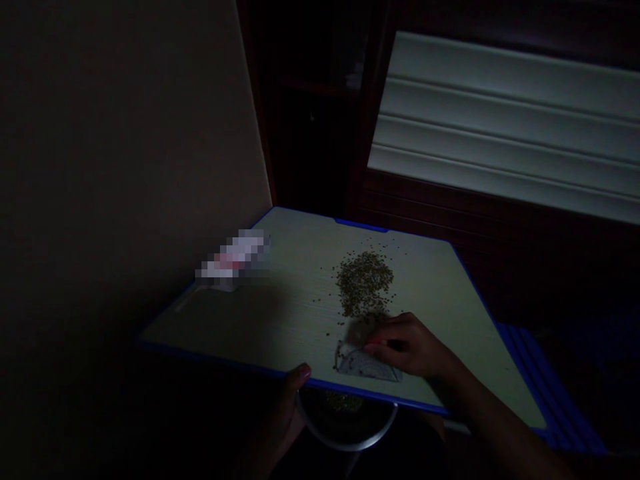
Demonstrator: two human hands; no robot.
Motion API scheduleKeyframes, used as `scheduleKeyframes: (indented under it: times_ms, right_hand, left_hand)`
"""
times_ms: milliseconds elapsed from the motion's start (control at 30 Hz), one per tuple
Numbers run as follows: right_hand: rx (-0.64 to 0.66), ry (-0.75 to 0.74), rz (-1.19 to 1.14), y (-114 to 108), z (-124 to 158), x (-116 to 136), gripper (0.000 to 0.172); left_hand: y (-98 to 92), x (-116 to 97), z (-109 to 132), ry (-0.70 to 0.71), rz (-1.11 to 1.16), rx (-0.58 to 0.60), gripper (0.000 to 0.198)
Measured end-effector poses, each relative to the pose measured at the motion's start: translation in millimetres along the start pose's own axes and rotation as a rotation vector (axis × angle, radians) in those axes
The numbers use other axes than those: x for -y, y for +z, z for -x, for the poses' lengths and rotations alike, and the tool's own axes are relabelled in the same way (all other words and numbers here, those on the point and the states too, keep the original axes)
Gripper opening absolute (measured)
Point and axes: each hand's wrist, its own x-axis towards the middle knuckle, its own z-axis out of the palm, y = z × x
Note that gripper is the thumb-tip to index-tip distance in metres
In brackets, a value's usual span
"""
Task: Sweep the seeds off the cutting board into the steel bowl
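Observation:
A loose pile of small brown-green seeds or beans [365, 280] lies spread on a pale tabletop [290, 267] with a blue rim. Just on the near side of the pile is my right hand [405, 343], its thumb and finger pinched together low over the surface; anything between them is too small and dark to make out. Below it shows a grey half-round patch [367, 365] with a few seeds at its left end. My left hand [295, 397] has its thumb over the near blue edge, its other fingers hidden underneath. Beside it, a metal-rimmed bowl [367, 443] holding similar seeds sits under the edge.
A blurred-out white and pink item [235, 257] lies at the tabletop's left side. A plain wall [150, 133] rises on the left. Dark wood with pale slatted panels [500, 120] stands behind. Blue slatted plastic [550, 393] is low on the right. The light is dim.

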Motion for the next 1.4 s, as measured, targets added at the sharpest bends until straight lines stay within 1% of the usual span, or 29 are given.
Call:
scheduleKeyframes:
  times_ms: [100,200,300,400,533,733,800,967,1100,1167,1233,1400]
  right_hand:
    - [-0.055,0.054,-0.013,-3.8,2.5,-2.3,0.021]
    - [-0.076,0.099,-0.015,-10.2,6.0,-5.2,0.024]
    - [-0.059,0.120,-0.006,-16.4,8.8,-7.3,0.025]
    - [-0.033,0.131,-0.003,-19.0,10.2,-9.1,0.025]
    - [0.027,0.126,-0.027,-16.5,10.4,-11.2,0.024]
    - [0.078,0.100,-0.058,-11.3,10.2,-11.7,0.020]
    - [0.087,0.092,-0.066,-11.0,10.2,-11.5,0.021]
    - [0.110,0.085,-0.093,-11.9,10.6,-10.3,0.024]
    - [0.104,0.096,-0.112,-11.8,11.0,-10.0,0.023]
    - [0.092,0.111,-0.114,-11.6,11.1,-9.7,0.023]
    - [0.066,0.132,-0.106,-11.8,10.7,-8.8,0.024]
    - [-0.007,0.163,-0.072,-12.3,8.3,-6.0,0.027]
  left_hand:
    - [-4.2,0.3,-2.7,-0.008,0.002,0.008,0.047]
    - [-7.1,-0.3,-4.8,-0.049,-0.006,0.007,0.047]
    - [-6.8,-0.4,-5.3,-0.077,-0.007,0.017,0.047]
    - [-3.5,-0.1,-5.0,-0.050,-0.016,0.027,0.042]
    - [-0.5,0.1,-4.7,-0.030,-0.036,0.074,0.035]
    - [-4.6,0.5,-3.0,-0.057,-0.020,0.089,0.024]
    - [-3.1,0.5,-2.1,-0.045,-0.018,0.079,0.025]
    - [4.2,-1.1,-1.3,-0.056,-0.062,-0.016,0.031]
    - [2.0,-1.6,-1.4,-0.069,-0.063,0.033,0.034]
    - [0.0,-1.4,-1.2,-0.051,-0.051,0.031,0.033]
    - [-0.6,-1.2,-0.6,-0.047,-0.045,0.025,0.032]
    - [0.7,-0.9,-0.6,-0.051,-0.028,0.081,0.038]
